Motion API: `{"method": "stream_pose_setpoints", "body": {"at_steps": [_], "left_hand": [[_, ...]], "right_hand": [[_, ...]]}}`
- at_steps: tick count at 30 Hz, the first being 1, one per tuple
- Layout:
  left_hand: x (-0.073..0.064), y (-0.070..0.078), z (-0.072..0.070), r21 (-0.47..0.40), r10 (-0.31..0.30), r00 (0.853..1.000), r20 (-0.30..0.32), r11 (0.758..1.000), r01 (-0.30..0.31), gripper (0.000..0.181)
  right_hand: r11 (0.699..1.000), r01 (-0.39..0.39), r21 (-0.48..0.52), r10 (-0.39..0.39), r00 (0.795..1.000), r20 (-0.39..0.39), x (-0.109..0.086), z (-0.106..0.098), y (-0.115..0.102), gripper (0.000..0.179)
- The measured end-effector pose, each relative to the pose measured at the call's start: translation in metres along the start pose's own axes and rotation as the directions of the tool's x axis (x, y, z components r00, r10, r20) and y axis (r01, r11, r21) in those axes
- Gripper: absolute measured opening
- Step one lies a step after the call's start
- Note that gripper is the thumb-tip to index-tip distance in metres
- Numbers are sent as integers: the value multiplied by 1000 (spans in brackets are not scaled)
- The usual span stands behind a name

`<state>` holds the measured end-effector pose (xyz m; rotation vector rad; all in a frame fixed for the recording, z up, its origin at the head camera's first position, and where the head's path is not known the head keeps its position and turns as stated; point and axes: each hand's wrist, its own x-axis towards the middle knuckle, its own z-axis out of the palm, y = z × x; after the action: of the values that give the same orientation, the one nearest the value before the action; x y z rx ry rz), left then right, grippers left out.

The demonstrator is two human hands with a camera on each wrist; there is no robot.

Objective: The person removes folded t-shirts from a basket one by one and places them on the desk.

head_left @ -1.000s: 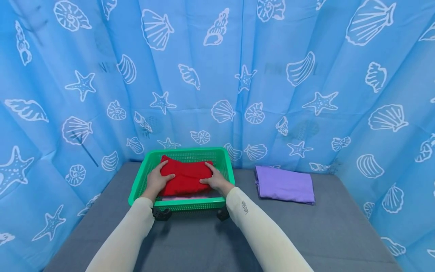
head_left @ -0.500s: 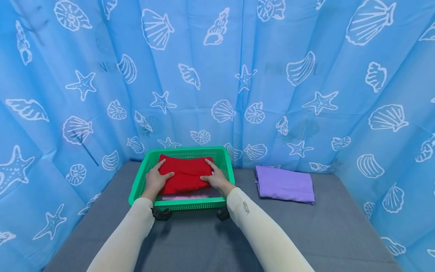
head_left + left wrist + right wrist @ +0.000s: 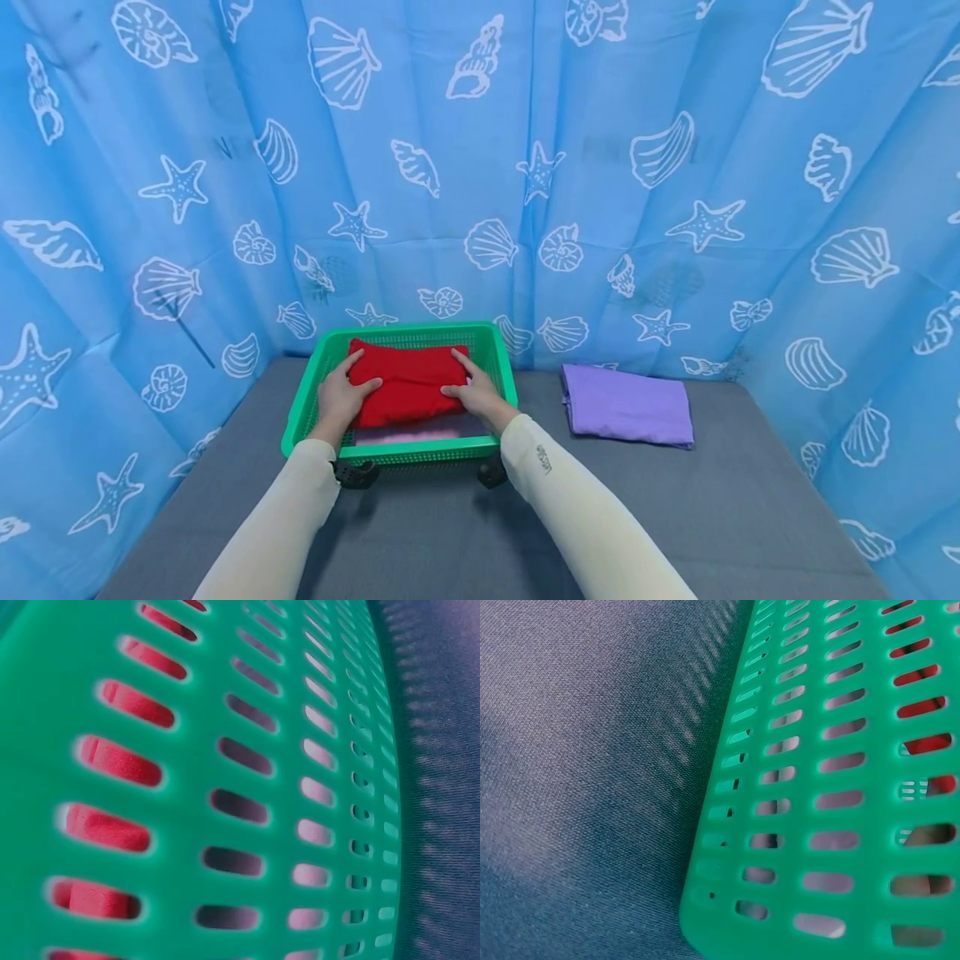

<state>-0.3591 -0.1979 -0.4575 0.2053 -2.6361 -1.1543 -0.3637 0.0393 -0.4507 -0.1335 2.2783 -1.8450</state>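
A folded red cloth (image 3: 408,385) is held level inside the green plastic basket (image 3: 420,454). My left hand (image 3: 341,400) grips its left side, thumb on top. At the right side my right hand (image 3: 480,395) grips it in the same way; the fingers under the cloth are hidden. Below lies a pink cloth (image 3: 411,433), of which a strip shows at the front. Through the slots in the left wrist view, a dark gap separates the red cloth (image 3: 116,761) from the pale pink cloth (image 3: 315,791). The right wrist view mostly shows the basket's slotted wall (image 3: 795,780).
A folded purple cloth (image 3: 628,406) lies on the grey-covered table (image 3: 420,542), right of the basket. Behind and at both sides hangs a blue curtain (image 3: 480,183) with white shell prints. The basket's raised rim surrounds both hands.
The red cloth has shifted slightly back and left within the basket, both hands still gripping it. More of the pink cloth shows along the front. The basket and purple cloth stay put.
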Motion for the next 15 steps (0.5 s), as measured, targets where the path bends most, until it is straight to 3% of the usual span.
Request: {"method": "stream_pose_setpoints", "body": {"at_steps": [15], "left_hand": [[5, 6, -7, -74, 1, 1000, -2, 997, -1, 65]], "right_hand": [[997, 75, 20, -74, 997, -36, 6, -4, -2, 69]]}}
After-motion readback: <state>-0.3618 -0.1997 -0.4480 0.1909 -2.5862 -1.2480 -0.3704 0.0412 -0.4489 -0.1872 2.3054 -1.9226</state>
